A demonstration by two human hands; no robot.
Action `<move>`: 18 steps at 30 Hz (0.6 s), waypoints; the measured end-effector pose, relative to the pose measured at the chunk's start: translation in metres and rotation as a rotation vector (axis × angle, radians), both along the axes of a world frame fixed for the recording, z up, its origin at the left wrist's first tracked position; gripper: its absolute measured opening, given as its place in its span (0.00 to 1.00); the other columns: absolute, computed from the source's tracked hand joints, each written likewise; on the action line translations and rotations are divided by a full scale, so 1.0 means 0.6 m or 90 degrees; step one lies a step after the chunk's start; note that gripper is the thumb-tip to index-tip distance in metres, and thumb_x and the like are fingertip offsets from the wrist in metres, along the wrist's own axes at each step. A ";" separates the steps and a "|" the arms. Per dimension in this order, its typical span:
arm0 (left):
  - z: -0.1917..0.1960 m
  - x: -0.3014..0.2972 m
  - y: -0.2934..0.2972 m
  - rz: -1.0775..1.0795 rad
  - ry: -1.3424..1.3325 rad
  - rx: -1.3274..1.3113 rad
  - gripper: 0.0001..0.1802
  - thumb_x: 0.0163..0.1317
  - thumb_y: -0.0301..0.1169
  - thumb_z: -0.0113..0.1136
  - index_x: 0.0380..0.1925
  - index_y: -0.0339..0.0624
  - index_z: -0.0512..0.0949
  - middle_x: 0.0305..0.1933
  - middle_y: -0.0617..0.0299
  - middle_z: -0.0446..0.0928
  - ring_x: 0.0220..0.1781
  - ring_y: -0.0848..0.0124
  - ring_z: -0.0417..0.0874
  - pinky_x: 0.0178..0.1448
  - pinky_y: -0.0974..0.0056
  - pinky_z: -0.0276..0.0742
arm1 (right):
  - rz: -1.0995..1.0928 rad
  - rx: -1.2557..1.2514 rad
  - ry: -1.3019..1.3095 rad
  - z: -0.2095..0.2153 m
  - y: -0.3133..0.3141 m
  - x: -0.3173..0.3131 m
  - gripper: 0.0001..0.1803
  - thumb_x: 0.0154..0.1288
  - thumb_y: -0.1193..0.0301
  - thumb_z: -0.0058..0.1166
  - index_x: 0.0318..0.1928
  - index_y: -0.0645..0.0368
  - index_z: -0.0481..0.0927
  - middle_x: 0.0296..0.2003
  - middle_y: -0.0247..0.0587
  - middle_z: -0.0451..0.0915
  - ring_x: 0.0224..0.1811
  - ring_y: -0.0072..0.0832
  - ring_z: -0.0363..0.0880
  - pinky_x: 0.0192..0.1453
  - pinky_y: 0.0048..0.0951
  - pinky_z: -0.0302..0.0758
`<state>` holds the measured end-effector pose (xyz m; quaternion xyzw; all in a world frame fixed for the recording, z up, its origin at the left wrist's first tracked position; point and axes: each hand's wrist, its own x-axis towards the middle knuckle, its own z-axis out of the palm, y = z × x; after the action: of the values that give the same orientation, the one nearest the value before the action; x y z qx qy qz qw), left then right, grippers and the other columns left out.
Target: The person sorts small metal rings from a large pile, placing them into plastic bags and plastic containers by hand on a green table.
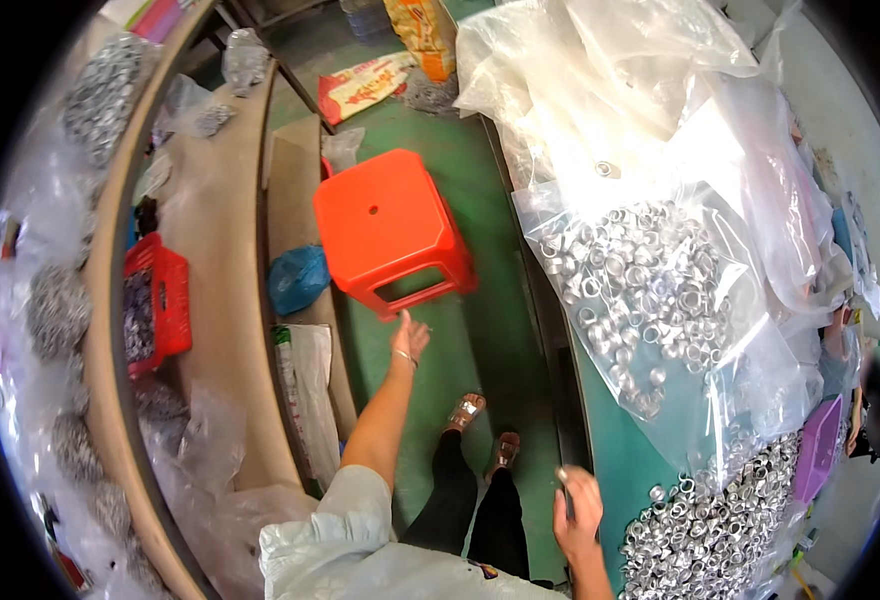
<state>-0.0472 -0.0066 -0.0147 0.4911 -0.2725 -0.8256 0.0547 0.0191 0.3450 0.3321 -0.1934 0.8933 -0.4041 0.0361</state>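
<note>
An orange-red plastic stool (378,222) with a small hole in its seat is on the floor in front of me. My left hand (411,338) reaches toward its near leg, fingers apart and nothing visible in them; whether the thumb touches the leg I cannot tell. My right hand (580,505) is beside the green tabletop (615,440), fingers curled, with a small shiny metal piece (562,477) at the fingertips. Close by on that table lies a heap of silver metal rings (705,535). Behind it, more rings (650,290) sit in a clear plastic bag (695,420).
Shelving (225,300) runs along the left, bearing a red basket (172,300) and bagged metal parts (58,310). A blue bag (298,279) sits low beside the stool. A purple tray (818,450) is at the table's right. Sacks (365,88) lie on the far floor.
</note>
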 end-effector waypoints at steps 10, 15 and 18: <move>-0.066 -0.200 -0.152 0.210 0.023 -0.041 0.49 0.43 0.52 0.70 0.58 0.36 0.58 0.61 0.46 0.61 0.64 0.52 0.61 0.66 0.51 0.57 | 0.095 0.427 0.258 -0.109 -0.260 -0.435 0.28 0.56 0.69 0.54 0.59 0.54 0.66 0.64 0.41 0.58 0.68 0.44 0.50 0.67 0.54 0.49; -0.063 -0.185 -0.156 0.228 0.062 -0.064 0.49 0.45 0.51 0.70 0.60 0.38 0.56 0.62 0.49 0.58 0.63 0.54 0.62 0.68 0.54 0.60 | 0.007 0.432 0.268 -0.116 -0.244 -0.453 0.23 0.58 0.71 0.50 0.56 0.55 0.68 0.61 0.41 0.63 0.67 0.45 0.53 0.67 0.56 0.47; -0.058 -0.163 -0.129 0.275 0.052 -0.082 0.38 0.48 0.47 0.69 0.53 0.37 0.64 0.55 0.51 0.67 0.55 0.57 0.69 0.63 0.56 0.65 | -0.048 0.407 0.254 -0.105 -0.229 -0.462 0.22 0.58 0.70 0.50 0.54 0.58 0.68 0.59 0.42 0.65 0.66 0.44 0.54 0.67 0.55 0.47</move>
<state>-0.1453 -0.0839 -0.0493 0.4995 -0.2103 -0.7950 0.2725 -0.2583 0.2078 0.2693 -0.2138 0.9704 -0.0601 -0.0948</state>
